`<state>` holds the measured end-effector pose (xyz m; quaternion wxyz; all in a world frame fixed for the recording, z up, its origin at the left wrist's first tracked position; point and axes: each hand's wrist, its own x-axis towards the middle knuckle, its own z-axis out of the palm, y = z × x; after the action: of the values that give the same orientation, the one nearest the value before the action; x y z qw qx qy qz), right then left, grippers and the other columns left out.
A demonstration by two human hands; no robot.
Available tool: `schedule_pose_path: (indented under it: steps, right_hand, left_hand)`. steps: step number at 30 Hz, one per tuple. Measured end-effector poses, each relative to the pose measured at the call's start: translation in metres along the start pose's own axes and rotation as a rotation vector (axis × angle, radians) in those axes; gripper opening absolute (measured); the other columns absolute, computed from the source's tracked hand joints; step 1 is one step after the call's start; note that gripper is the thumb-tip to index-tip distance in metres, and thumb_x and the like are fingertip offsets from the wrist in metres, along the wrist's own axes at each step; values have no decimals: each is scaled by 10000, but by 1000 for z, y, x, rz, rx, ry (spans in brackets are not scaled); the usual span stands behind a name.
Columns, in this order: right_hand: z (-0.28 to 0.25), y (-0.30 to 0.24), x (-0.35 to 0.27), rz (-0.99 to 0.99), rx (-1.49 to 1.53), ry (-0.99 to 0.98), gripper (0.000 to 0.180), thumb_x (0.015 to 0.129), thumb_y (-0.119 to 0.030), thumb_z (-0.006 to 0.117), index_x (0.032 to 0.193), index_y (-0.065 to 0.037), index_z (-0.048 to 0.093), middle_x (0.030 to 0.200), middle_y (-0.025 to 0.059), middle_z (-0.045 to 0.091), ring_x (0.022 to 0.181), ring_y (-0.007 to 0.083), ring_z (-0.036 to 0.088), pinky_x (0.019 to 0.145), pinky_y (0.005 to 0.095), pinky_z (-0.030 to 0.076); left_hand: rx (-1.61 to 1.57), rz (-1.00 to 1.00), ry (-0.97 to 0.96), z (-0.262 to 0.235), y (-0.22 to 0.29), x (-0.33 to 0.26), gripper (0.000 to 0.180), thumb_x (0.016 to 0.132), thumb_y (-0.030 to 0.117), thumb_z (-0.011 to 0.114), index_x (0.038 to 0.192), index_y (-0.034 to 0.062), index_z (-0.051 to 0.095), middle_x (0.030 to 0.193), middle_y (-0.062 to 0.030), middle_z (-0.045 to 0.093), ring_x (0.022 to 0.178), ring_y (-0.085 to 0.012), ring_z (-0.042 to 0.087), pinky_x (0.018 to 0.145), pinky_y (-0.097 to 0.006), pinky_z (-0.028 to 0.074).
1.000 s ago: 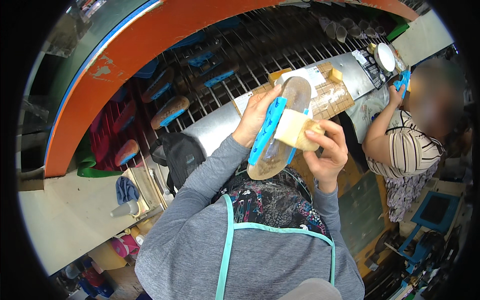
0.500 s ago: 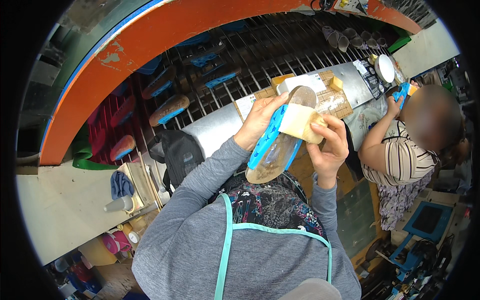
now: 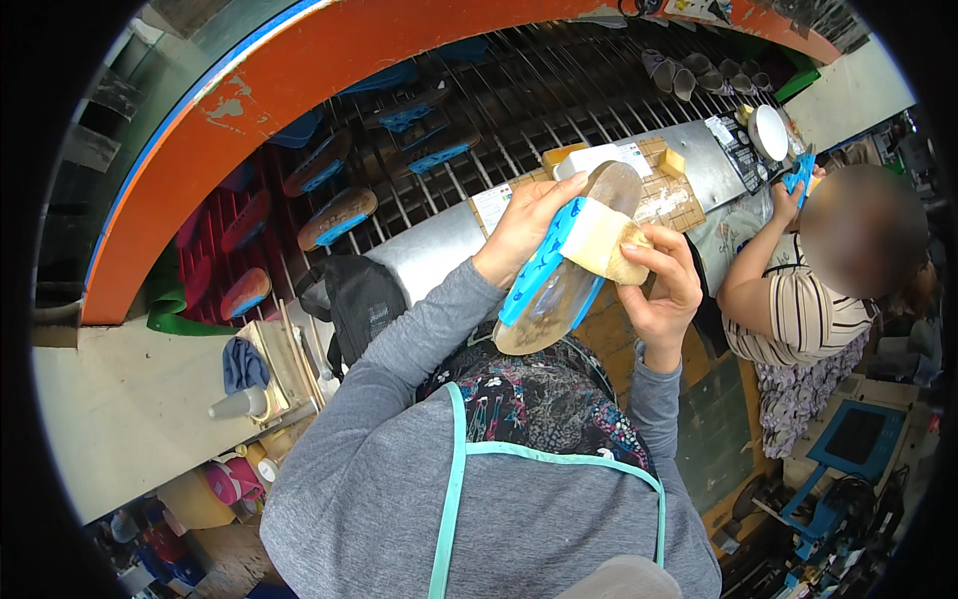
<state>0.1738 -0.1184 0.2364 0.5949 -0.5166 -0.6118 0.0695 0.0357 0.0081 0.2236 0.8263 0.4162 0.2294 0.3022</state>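
Observation:
A brownish shoe last (image 3: 539,309) with blue patterned upper material (image 3: 544,262) along its sides is held tilted in front of my chest, sole side up. My left hand (image 3: 529,228) grips it by its left edge, thumb near the upper end. Across its middle lies a cream, sponge-like piece (image 3: 599,240). The fingers of my right hand (image 3: 664,290) pinch the right end of that piece against the last. What lies under the piece is hidden.
Beyond my hands, a rod rack (image 3: 559,90) carries several lasts with blue uppers (image 3: 337,218). A metal ledge holds a board (image 3: 689,195), a yellow block (image 3: 672,162) and a white bowl (image 3: 767,134). A black bag (image 3: 364,304) sits left. At right, a co-worker (image 3: 798,299) holds a blue item.
The last and both my hands have shifted slightly up and to the right. The cream piece stays across its middle. The co-worker's blue item has changed its tilt.

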Motion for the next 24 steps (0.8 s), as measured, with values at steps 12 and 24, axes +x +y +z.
schedule_pose_path:
  steps: [12, 24]
  right_hand:
    - [7, -10, -14, 11, 73, -11, 442, 576, 63, 657, 993, -71, 716, 1057, 113, 602, 959, 228, 615, 824, 332, 517]
    - [16, -15, -27, 47, 90, -21, 450, 553, 45, 662, 973, -103, 728, 1029, 98, 638, 944, 238, 597, 829, 341, 488]
  left_hand:
    - [66, 51, 57, 10, 9, 6, 307, 956, 339, 567, 856, 75, 686, 647, 75, 586, 525, 3, 491, 491, -171, 402]
    - [98, 112, 110, 12, 16, 23, 384, 938, 378, 587, 778, 39, 668, 611, 44, 579, 486, -18, 478, 456, -183, 384]
